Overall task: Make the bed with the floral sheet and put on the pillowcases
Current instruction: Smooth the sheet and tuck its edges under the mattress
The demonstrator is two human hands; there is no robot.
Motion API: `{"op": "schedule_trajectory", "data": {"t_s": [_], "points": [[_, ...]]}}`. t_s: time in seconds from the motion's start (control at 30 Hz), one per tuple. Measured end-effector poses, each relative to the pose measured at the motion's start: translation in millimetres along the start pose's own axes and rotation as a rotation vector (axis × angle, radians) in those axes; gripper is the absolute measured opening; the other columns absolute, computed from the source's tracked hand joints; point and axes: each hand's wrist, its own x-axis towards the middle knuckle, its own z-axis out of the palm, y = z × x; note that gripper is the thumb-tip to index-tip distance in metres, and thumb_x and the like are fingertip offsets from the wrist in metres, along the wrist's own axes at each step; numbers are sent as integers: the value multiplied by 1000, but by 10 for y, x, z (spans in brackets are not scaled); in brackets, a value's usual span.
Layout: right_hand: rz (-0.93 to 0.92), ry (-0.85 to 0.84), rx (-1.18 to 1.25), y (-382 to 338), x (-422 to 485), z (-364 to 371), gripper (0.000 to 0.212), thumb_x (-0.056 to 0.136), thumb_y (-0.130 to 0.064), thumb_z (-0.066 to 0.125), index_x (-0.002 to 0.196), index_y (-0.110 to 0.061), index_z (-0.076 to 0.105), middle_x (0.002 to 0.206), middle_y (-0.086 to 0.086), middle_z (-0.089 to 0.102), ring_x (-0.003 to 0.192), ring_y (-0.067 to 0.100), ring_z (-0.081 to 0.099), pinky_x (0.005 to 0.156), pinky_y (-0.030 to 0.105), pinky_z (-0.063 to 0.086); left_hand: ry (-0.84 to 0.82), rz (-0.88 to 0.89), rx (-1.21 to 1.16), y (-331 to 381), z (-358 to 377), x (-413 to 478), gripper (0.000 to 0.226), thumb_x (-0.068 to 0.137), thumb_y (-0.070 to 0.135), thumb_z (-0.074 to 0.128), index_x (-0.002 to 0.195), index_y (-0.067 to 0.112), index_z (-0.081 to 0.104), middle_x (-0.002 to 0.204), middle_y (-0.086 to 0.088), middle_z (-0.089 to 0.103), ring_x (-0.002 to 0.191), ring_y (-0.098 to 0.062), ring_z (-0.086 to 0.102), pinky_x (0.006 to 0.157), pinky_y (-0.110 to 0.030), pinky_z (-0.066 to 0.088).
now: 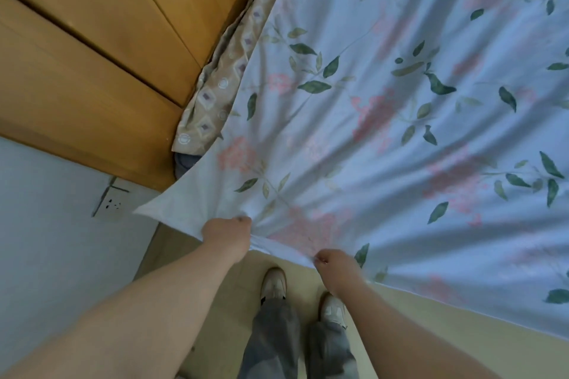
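I see floral sheet (385, 108) spread over bed, left hand (226, 234) fingers curled gripping its near corner edge, right hand (334, 264) pinching same edge beside it, patterned mattress (228, 71) showing along far edge

The floral sheet (400, 101) covers everything from 12 to 4 o'clock, a soft wrinkled surface with open air above it. At 10 to 11 o'clock the wooden panel (92, 40) stands close against the patterned mattress edge (221, 80), leaving only a dark slit at the corner. The wall (46, 240) with its socket (110, 201) closes off 8 to 9 o'clock. Bare floor (301, 292) lies open at 6 o'clock around the shoes (273, 283).
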Motion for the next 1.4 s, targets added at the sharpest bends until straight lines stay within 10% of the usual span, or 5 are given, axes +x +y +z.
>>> {"op": "schedule_trajectory", "data": {"t_s": [0.2, 0.7, 1.2, 1.4], "points": [[31, -254, -114, -56, 38, 81, 37, 99, -21, 40, 131, -8, 53, 138, 9, 51, 126, 27, 50, 105, 33, 41, -355, -1, 83, -134, 98, 148, 53, 95, 17, 33, 147, 20, 25, 149, -7, 34, 131, -25, 41, 103, -35, 35], [247, 195, 301, 1311, -291, -864, 30, 93, -24, 45, 122, -21, 53, 127, -1, 56, 111, 19, 52, 90, 28, 40, 89, 488, 51, 1882, -1090, 242, 36, 99, 15, 33, 135, 18, 40, 131, -10, 47, 116, -28, 50, 89, -34, 40], [236, 353, -394, 4808, -148, -1983, 68, 91, -16, 49, 146, -30, 13, 155, 2, 11, 139, 26, 24, 107, 36, 31, 276, 491, -75, 5440, -524, 406, 63, 93, 27, 51, 147, 25, 19, 153, -2, 20, 139, -28, 24, 101, -41, 35], [78, 294, -362, 5245, 169, -2239, 26, 93, -7, 44, 117, -14, 52, 120, 9, 56, 112, 29, 53, 90, 35, 44, 303, 436, 35, 5855, -599, 591, 33, 92, 1, 43, 122, 9, 52, 119, -10, 56, 109, -30, 55, 86, -37, 44]]}}
